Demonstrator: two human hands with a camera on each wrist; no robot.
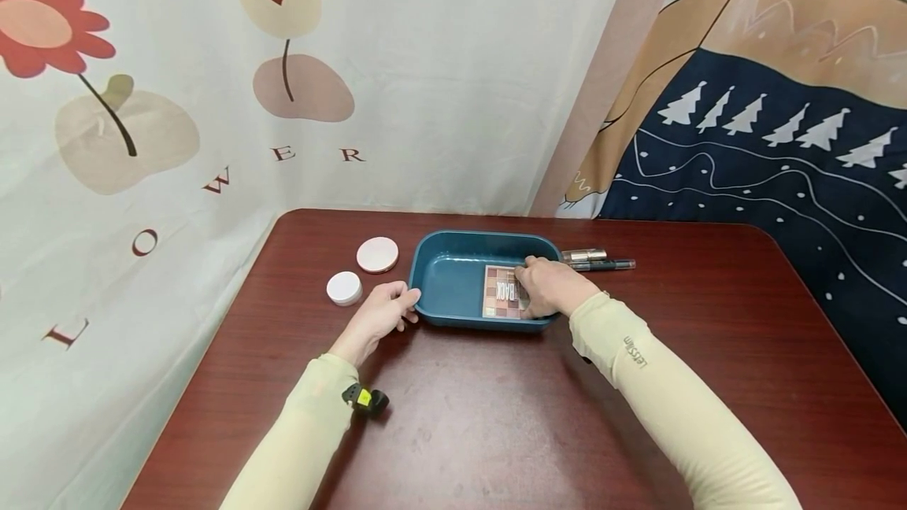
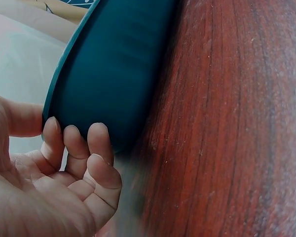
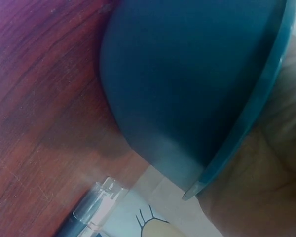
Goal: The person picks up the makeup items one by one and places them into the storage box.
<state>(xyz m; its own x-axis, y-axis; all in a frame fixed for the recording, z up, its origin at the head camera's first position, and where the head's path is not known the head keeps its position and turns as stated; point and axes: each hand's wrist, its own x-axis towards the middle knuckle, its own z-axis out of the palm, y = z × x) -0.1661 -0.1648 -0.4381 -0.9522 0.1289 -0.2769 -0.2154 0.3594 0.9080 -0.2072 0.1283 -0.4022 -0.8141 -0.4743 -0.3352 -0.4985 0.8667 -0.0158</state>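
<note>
A teal tray (image 1: 453,321) stands on the table. My left hand (image 1: 383,308) pinches its left rim; in the left wrist view the thumb lies over the rim (image 2: 50,94) and the curled fingers (image 2: 99,140) are against the outer wall. My right hand (image 1: 551,286) reaches over the tray's right side and grips an eyeshadow palette (image 1: 500,292) by its right end. The palette lies inside the tray, with pinkish and brown squares and white lettering. In the right wrist view the tray wall (image 3: 177,89) hides the fingers and palette; only part of the hand (image 3: 251,187) shows.
Left of the tray are a white round jar (image 1: 344,288) and a flat pale pink round case (image 1: 378,255). Beyond its right side lie a dark slim tube (image 1: 611,264) and a clear, silvery one (image 1: 585,255). Printed curtains hang behind the reddish-brown table (image 1: 468,415).
</note>
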